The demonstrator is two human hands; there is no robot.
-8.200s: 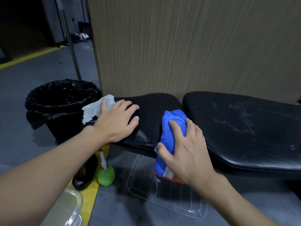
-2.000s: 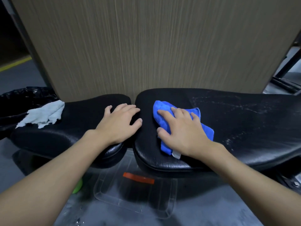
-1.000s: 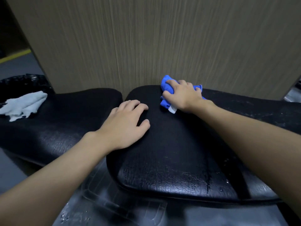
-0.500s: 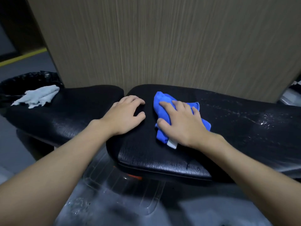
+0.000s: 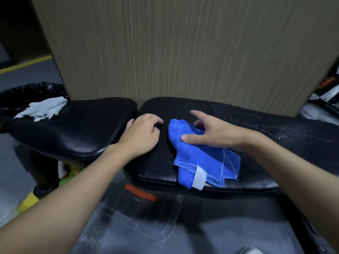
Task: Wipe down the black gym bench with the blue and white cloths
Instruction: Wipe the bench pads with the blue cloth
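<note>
The black gym bench (image 5: 275,147) spans the view as two pads, a short one on the left and a long one on the right. A blue cloth (image 5: 203,162) with a white tag lies on the long pad's near edge. My right hand (image 5: 211,132) pinches the cloth's upper part between thumb and fingers, with the index finger stretched out. Flat on the long pad's left end rests my left hand (image 5: 142,136), holding nothing. The white cloth (image 5: 44,109) lies crumpled on the far left end of the short pad.
A wood-grain panel (image 5: 183,48) stands right behind the bench. A bin with a black bag (image 5: 22,92) sits at the far left. A clear plastic tray (image 5: 139,213) with an orange strip lies on the wet grey floor under the bench.
My right hand went from pressing flat on the blue cloth to lifting and pinching its top, and the cloth has spread toward the near edge. My left hand stayed put.
</note>
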